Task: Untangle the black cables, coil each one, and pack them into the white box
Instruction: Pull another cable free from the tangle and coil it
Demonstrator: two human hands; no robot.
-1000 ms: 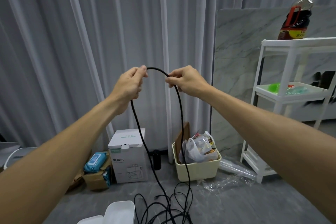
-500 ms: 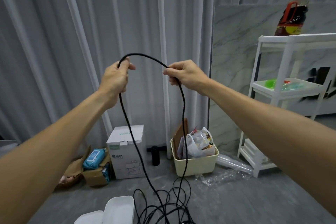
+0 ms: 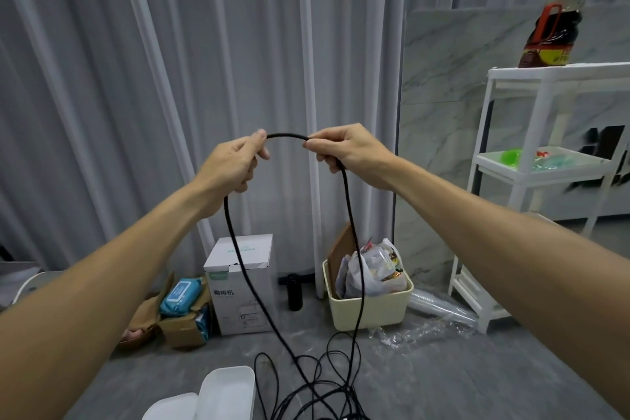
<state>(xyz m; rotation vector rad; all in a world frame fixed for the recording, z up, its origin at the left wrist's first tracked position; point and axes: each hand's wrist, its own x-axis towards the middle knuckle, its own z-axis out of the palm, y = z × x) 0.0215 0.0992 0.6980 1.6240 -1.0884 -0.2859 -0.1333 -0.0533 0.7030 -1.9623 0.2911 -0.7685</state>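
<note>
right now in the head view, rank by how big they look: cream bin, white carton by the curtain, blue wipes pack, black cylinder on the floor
1. white carton
2. cream bin, close to it
3. blue wipes pack
4. black cylinder

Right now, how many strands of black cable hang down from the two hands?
2. One strand drops from the left hand, one strand from the right hand. Both run into the tangle on the floor, where separate cables cannot be counted.

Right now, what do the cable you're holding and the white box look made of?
Black cable: matte, faintly textured jacket, possibly braided fabric or rubber; it bends softly between both hands. White box: smooth, rounded walls with a slight sheen, likely moulded plastic.
</note>
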